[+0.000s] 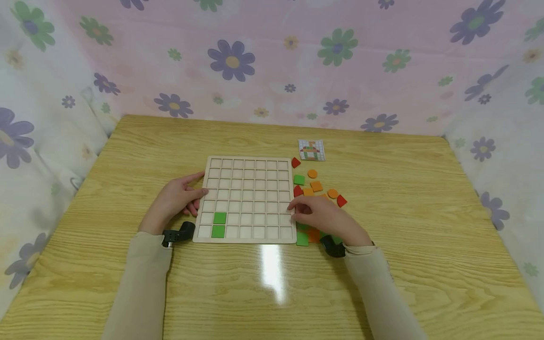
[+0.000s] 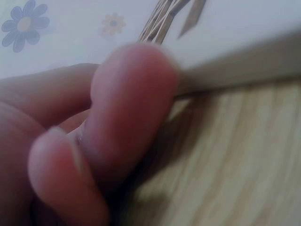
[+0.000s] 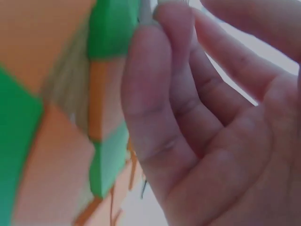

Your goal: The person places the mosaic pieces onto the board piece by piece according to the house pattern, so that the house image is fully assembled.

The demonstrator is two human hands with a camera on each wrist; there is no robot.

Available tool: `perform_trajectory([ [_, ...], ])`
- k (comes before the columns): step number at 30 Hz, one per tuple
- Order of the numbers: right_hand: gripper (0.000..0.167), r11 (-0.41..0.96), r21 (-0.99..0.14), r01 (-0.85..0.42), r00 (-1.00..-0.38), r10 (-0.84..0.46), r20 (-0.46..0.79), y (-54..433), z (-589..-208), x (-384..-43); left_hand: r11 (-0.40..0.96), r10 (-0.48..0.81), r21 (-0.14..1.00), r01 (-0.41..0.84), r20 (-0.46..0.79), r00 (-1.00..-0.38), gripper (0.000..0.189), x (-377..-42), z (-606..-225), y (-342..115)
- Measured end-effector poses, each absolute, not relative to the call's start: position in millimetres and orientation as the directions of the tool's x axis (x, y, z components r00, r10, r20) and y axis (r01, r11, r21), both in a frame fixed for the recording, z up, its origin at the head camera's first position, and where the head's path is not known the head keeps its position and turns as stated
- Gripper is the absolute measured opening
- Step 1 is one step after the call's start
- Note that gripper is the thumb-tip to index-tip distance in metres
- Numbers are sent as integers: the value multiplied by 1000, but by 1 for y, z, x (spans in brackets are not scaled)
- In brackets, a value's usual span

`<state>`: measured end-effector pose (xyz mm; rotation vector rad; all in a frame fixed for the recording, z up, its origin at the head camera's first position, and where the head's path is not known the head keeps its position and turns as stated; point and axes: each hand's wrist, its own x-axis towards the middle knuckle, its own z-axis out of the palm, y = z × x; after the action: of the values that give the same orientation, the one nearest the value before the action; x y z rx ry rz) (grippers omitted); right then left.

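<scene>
A pale wooden grid board (image 1: 244,240) lies on the table, with two green square tiles (image 1: 219,217) in adjacent cells near its lower left. My left hand (image 1: 174,198) holds the board's left edge, thumb on the rim and index finger along the side. In the left wrist view, curled fingers (image 2: 131,103) touch the board's side. My right hand (image 1: 320,215) is over the board's right rim, thumb and index fingertips apart with no tile seen between them. Beneath and beside it lie loose tiles, among them an orange square tile (image 3: 56,165) and a green tile (image 3: 16,150).
Red quarter-round tiles (image 1: 342,201), orange discs (image 1: 312,174) and green squares (image 1: 299,180) are scattered along the board's right side, partly under the right hand. A small printed pattern card (image 1: 311,150) lies behind them. Flowered cloth (image 1: 272,71) hangs behind the wooden table (image 1: 416,212).
</scene>
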<state>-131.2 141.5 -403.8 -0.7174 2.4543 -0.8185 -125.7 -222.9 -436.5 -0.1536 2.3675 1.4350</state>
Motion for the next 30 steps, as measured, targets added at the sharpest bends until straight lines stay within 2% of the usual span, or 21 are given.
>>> perform_trajectory([
  [13, 18, 707, -624, -332, -751, -598, -278, 169, -407, -135, 484, 98, 831, -275, -363, -926, 66, -127, -437, -224],
  [22, 23, 703, -624, -341, -738, -611, -286, 169, -410, -132, 487, 97, 828, -280, -369, -924, 67, -127, -436, -223],
  [30, 18, 718, -611, -333, -754, -592, -284, 166, -411, -132, 470, 91, 832, -297, -380, -920, 67, -126, -435, -223],
])
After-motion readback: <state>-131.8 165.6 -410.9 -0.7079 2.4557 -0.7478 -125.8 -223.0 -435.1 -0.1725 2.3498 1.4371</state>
